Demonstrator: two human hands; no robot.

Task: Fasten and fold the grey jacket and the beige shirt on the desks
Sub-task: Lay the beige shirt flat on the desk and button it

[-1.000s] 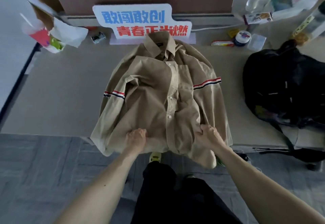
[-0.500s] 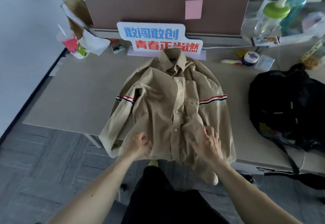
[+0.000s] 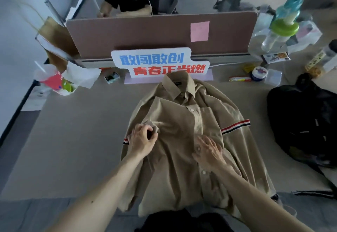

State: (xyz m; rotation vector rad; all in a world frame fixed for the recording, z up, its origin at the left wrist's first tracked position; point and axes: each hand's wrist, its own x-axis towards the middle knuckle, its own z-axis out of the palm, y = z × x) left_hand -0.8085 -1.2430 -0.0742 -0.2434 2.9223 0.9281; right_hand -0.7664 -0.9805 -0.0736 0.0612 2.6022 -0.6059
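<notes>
The beige shirt lies front-up on the bench, with its collar beyond the fingers and its hem hanging off the edge behind the wrists. The left hand has its fingers curled, pinching a ridge of cloth beside the striped sleeve. The right hand lies flat on the button strip, fingers straight and spread, gripping nothing. Pulling that pinch could drag the loose front sideways and skew the button strip. A tug towards the body could slide the overhanging shirt off the bench.
</notes>
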